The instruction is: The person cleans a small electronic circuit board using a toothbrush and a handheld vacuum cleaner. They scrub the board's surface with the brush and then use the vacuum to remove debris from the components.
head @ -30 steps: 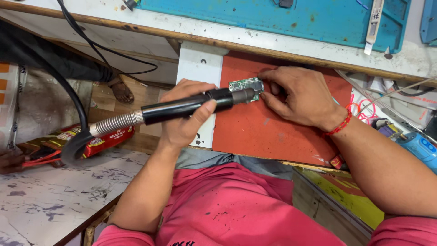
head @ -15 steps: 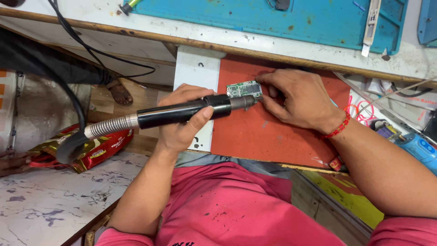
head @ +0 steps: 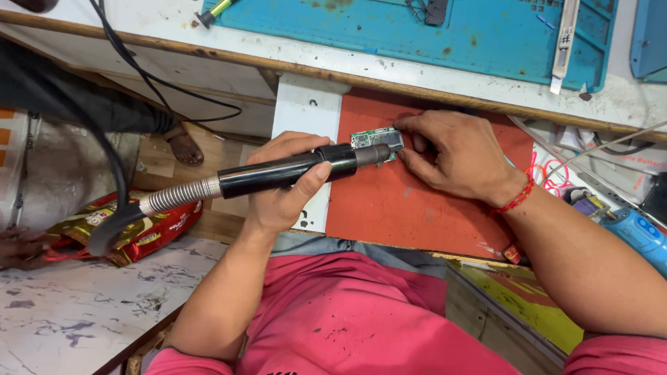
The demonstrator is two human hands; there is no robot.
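Note:
My left hand [head: 283, 186] grips a black cylindrical hot-air tool handle [head: 278, 173] with a metal spring hose at its rear. Its metal nozzle rests over a small green circuit board [head: 367, 137] lying on an orange-red mat [head: 417, 201]. My right hand [head: 455, 156] presses the board's right edge with its fingertips and wears a red thread bracelet at the wrist.
A white panel [head: 306, 111] lies left of the mat. A blue work mat [head: 431, 35] with tweezers and a knife sits on the bench behind. A blue tool [head: 643, 232], wires, a red snack packet [head: 132, 226], a sandalled foot [head: 182, 144] and another person's hand [head: 17, 246].
The view shifted slightly; the tool's nozzle stays over the circuit board and both hands hold the same grip.

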